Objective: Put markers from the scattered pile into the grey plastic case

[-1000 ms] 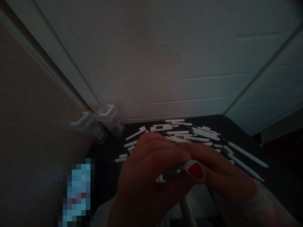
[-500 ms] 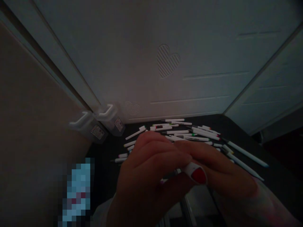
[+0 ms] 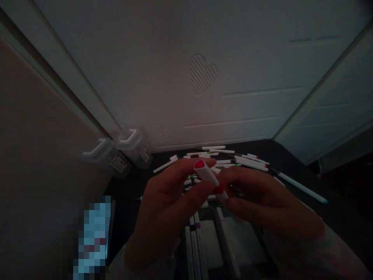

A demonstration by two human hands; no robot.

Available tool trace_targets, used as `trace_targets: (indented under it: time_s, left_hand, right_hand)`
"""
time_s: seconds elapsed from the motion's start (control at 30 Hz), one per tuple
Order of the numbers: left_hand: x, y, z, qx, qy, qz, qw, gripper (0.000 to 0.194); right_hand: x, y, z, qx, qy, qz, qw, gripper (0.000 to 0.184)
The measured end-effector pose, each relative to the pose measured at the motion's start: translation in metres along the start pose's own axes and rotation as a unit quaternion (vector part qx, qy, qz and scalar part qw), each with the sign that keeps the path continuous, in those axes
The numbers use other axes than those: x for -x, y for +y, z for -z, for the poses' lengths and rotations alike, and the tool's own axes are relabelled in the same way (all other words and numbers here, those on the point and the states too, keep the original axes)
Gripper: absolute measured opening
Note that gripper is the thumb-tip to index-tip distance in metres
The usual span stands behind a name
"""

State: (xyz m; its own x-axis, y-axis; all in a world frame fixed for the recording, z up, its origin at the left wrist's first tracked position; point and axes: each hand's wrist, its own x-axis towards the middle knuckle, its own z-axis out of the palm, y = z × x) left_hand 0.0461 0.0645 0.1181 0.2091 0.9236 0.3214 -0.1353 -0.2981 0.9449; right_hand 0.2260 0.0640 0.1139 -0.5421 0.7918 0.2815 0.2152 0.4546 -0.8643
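Between my two hands is a white marker (image 3: 206,174) with a red end and a red band. It is tilted, its red end up and to the left. My left hand (image 3: 171,208) pinches the upper part between thumb and fingers. My right hand (image 3: 259,196) grips the lower part, just below the red band, with thumb and fingertips. Beneath my hands is a tray with compartments (image 3: 214,243), where several white markers (image 3: 194,249) lie side by side on the left and one more marker (image 3: 229,243) lies along the middle divider.
Loose white markers (image 3: 252,162) and brush-like pens (image 3: 301,186) are scattered over the dark table (image 3: 344,233). Two translucent plastic containers (image 3: 116,159) with labels stand at the left. A pale panel with an embossed heart (image 3: 202,74) rises behind. A pixelated blue patch (image 3: 94,233) covers something at left.
My hands have turned and drawn apart, so the marker's red end has swung up and left, and its red band shows. More of the tray and its markers is visible now.
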Motion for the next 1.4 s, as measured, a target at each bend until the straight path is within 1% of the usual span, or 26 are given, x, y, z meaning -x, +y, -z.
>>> trace_targets:
  time_s: [0.1, 0.2, 0.27, 0.43, 0.57, 0.73, 0.9, 1.1, 1.4]
  left_hand:
    - [-0.001, -0.002, -0.002, 0.052, -0.008, 0.03, 0.998, 0.021]
    - [-0.001, -0.003, -0.006, 0.075, 0.018, 0.051, 0.996, 0.02]
    - [-0.001, -0.004, -0.008, 0.086, 0.033, 0.053, 0.994, 0.02]
    - [-0.004, -0.006, -0.009, 0.085, 0.054, 0.036, 0.994, 0.019]
    - [-0.005, -0.004, -0.01, 0.082, 0.065, 0.035, 0.994, 0.016]
    - [-0.007, -0.006, -0.01, 0.104, 0.089, 0.038, 0.99, 0.012]
    - [-0.009, -0.008, -0.005, 0.101, 0.099, 0.05, 0.989, 0.013]
    - [-0.009, -0.007, -0.002, 0.093, 0.122, 0.054, 0.987, 0.016]
    - [-0.009, -0.006, -0.003, 0.098, 0.132, 0.061, 0.984, 0.016]
  right_hand:
    - [0.0, -0.001, -0.001, -0.023, 0.004, -0.026, 0.999, 0.014]
    - [0.0, -0.001, -0.003, -0.04, 0.013, -0.049, 0.998, 0.015]
    - [0.0, -0.002, -0.004, -0.037, 0.028, -0.057, 0.997, 0.017]
    - [-0.001, -0.003, -0.007, 0.011, 0.08, -0.059, 0.995, 0.017]
    - [-0.003, -0.004, -0.009, 0.064, 0.099, -0.055, 0.992, 0.014]
    - [-0.005, -0.004, -0.009, 0.091, 0.102, -0.052, 0.989, 0.015]
    - [-0.003, -0.007, -0.007, 0.108, 0.098, -0.057, 0.988, 0.019]
    - [-0.001, -0.01, -0.005, 0.101, 0.067, -0.062, 0.991, 0.023]
    - [0.001, -0.007, -0.005, 0.049, 0.064, -0.075, 0.994, 0.026]
